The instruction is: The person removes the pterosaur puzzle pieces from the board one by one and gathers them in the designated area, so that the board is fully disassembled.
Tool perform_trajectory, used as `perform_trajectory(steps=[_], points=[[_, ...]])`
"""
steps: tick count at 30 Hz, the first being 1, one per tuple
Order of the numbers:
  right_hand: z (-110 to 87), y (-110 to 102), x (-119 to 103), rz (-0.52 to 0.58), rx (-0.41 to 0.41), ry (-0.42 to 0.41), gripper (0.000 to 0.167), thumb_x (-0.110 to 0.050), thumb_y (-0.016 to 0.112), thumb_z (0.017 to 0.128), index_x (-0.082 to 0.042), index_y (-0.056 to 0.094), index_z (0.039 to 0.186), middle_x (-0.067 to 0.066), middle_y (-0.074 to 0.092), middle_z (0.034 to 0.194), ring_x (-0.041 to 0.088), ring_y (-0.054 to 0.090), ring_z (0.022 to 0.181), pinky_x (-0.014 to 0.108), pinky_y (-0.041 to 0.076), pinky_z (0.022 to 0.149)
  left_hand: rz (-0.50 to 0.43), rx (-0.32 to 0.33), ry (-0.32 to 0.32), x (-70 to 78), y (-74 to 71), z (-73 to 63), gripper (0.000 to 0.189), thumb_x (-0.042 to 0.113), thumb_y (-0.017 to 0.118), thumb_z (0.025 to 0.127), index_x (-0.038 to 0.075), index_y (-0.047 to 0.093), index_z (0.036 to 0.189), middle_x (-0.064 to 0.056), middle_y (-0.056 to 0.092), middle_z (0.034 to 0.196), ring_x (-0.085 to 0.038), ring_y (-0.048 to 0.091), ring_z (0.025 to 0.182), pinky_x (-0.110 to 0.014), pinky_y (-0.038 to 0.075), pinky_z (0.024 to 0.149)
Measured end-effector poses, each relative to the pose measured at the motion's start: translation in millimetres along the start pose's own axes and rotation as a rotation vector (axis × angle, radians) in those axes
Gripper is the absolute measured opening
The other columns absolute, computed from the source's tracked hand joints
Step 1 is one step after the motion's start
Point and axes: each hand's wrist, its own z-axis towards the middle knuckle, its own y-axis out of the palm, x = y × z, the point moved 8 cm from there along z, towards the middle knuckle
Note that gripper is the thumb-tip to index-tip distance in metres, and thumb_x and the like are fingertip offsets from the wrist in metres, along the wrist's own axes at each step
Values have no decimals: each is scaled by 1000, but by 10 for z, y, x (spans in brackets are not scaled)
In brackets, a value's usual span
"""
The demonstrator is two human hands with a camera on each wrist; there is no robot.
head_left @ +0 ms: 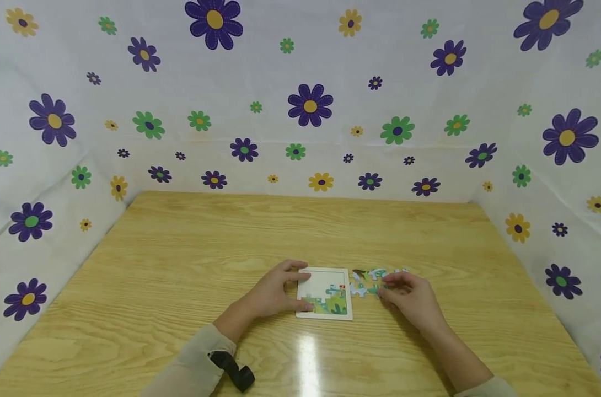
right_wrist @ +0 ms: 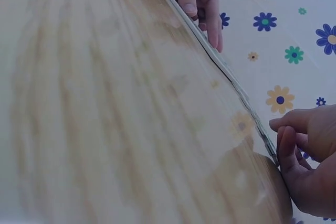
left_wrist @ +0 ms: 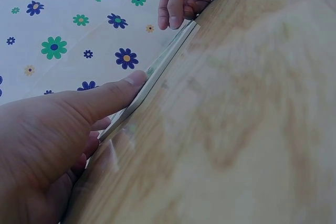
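Note:
A square white puzzle tray [head_left: 326,317] lies flat on the table, with joined pieces showing a green picture [head_left: 330,305] in its lower part and a pale bare area above. My left hand [head_left: 275,292] rests at its left side, thumb and fingers spread apart, touching the frame; the left wrist view shows the thumb [left_wrist: 123,90] laid straight along the edge. Loose puzzle pieces [head_left: 358,288] lie just right of the tray. Above their right end is my right hand [head_left: 409,298], thumb and forefinger bent and slightly apart; no lifted piece is visible between them.
The wooden table [head_left: 206,237] extends around the tray, with a light reflection in front. A white cloth with flowers [head_left: 261,71] encloses the back and sides. A black strap with a small device [head_left: 233,372] sits on my left sleeve.

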Motion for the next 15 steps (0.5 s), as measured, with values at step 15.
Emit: perform_trajectory(steps=[15], points=[[14,518,-383,30,-192,-100,34,-6,70,92,8,65,122,22,60,116,12,69,73,24,60,68,2,3,-2,-29,-3,-8,71,41,86,77,10,62,137,-1,44,152,-32,39,144,-52,38,114]])
